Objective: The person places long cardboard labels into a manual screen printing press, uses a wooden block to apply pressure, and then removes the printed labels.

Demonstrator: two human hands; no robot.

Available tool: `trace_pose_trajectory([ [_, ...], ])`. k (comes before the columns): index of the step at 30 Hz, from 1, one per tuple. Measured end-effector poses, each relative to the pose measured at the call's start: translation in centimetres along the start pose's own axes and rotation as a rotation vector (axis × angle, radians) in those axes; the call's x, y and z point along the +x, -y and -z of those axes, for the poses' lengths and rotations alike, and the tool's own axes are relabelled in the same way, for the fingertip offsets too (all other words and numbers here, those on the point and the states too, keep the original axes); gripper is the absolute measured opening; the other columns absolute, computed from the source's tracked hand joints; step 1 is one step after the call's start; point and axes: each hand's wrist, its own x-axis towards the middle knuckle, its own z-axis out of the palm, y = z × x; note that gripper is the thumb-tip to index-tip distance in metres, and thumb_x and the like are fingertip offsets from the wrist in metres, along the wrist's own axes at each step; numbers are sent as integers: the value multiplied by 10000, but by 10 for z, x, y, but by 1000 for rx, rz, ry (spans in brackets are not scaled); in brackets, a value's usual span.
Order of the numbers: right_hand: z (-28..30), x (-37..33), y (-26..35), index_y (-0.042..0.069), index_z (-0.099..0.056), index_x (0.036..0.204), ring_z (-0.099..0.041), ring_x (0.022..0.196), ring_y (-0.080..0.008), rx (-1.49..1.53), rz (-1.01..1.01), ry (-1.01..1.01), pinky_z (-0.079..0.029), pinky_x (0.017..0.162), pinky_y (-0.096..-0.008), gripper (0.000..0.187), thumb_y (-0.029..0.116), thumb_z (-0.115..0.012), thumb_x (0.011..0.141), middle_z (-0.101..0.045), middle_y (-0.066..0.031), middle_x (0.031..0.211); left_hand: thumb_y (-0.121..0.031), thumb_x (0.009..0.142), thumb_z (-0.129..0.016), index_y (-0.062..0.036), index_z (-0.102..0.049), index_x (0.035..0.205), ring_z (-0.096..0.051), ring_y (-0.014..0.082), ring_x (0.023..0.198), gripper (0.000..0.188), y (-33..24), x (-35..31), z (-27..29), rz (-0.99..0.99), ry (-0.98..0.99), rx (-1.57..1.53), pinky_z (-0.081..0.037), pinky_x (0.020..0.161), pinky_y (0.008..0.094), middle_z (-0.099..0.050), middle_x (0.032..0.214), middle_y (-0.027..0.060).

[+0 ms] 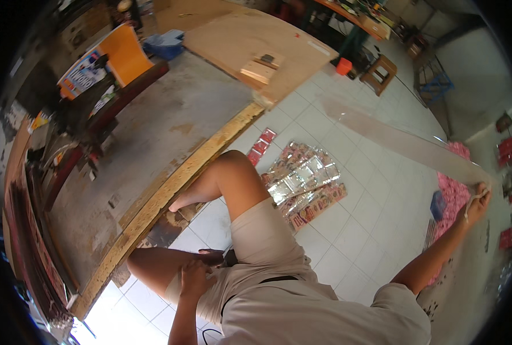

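My right hand (478, 204) is raised far out to the right beside the wall, fingers closed round the end of a long, translucent plastic strip (394, 140). The strip stretches to the upper left over the tiled floor, its far end blurred. A thin pale cord-like piece (467, 211) hangs from the same hand. My left hand (195, 280) lies on the beige shorts over my left thigh, holding nothing, fingers apart. On the floor past my right knee, flat shiny printed packets (308, 183) are fanned out in rows. A short red strip of packets (260, 146) lies apart from them.
A low worktable (169, 121) with a wooden edge stands at my left, carrying an orange board (126, 54) and a small wooden block (259, 70). Pink packet strips (453, 190) lie or hang by the right wall. A wooden stool (379, 74) and red container (343, 66) stand farther back.
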Motion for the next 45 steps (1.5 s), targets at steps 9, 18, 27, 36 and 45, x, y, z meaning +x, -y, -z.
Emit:
trace_pose_trajectory([
  [9,-183,-183,20,-26,-714,1291,-758,1018,-412,-632,71,370,-571,953,-455,305,194,-751,1083,-770,-235,1141,-574,708,-934,-137,-862,1099,-638,335,1266,590,-3,-10,22,-161,-15,93,-418,1153,576,-744,1185,105],
  [18,-225,-283,-32,66,-737,1253,-728,1099,-317,-877,37,238,-500,961,-460,216,140,-738,1050,-785,-85,1159,-235,809,-874,-149,-807,995,-706,306,1115,216,-21,-6,10,-61,-53,-80,-551,1005,531,-740,1081,62],
  [27,-221,-283,-47,104,-745,1223,-734,1065,-279,-890,76,177,-507,895,-449,192,123,-751,1032,-783,-39,1138,-255,826,-894,-125,-859,1041,-709,300,1093,254,-31,-8,39,-297,-31,26,-553,1002,505,-760,1097,56],
  [36,-200,-302,-52,109,-761,1201,-729,1027,-268,-986,65,217,-499,850,-441,174,115,-744,1027,-780,-34,1128,-205,830,-845,-101,-831,989,-709,322,1097,191,-24,3,10,-41,-19,-5,-554,950,502,-754,1051,79],
  [45,-186,-325,-60,105,-761,1211,-721,1059,-274,-993,-11,251,-498,878,-456,189,119,-739,1024,-777,-39,1129,-289,816,-896,-92,-825,1025,-707,350,1147,296,-30,2,33,-223,101,39,-531,1031,554,-762,1102,87],
])
